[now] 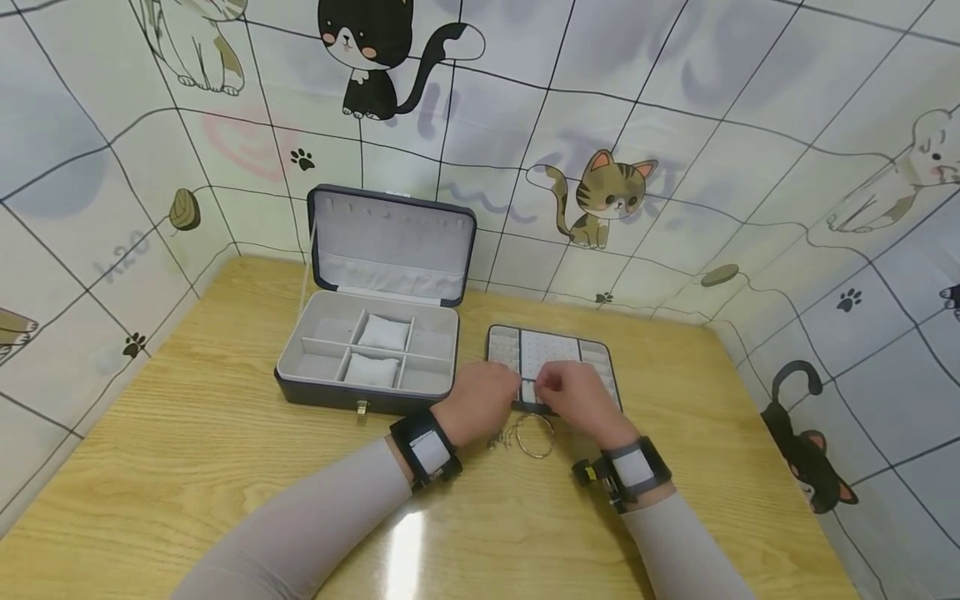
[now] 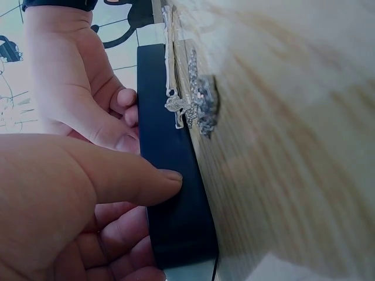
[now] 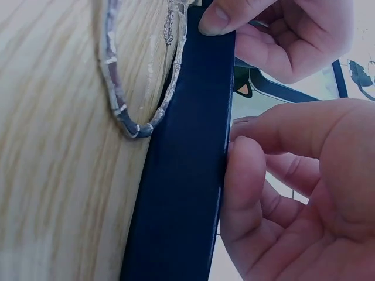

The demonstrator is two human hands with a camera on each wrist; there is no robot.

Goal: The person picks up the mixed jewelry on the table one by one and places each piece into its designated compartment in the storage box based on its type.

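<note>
A dark-edged jewelry tray point(image 1: 550, 352) with a pale lining lies on the table. My left hand point(image 1: 480, 404) grips its near left part, the thumb point(image 2: 161, 184) against the dark front wall and the other fingers over the top. My right hand point(image 1: 581, 396) is at the near edge to the right, thumb and forefinger brought together at the rim with the other fingers curled. Whether something small is between those fingertips I cannot tell. In front of the tray lie a round bangle point(image 3: 111, 64) and a small bunch of silvery chain point(image 2: 206, 105).
Left of the tray stands a dark jewelry box point(image 1: 322, 393) with its lid point(image 1: 390, 242) raised. Two white cushions, one behind point(image 1: 384, 333) and one in front point(image 1: 372, 371), sit in its compartments. A cat-patterned cloth point(image 1: 495, 125) surrounds the wooden table point(image 1: 225, 417).
</note>
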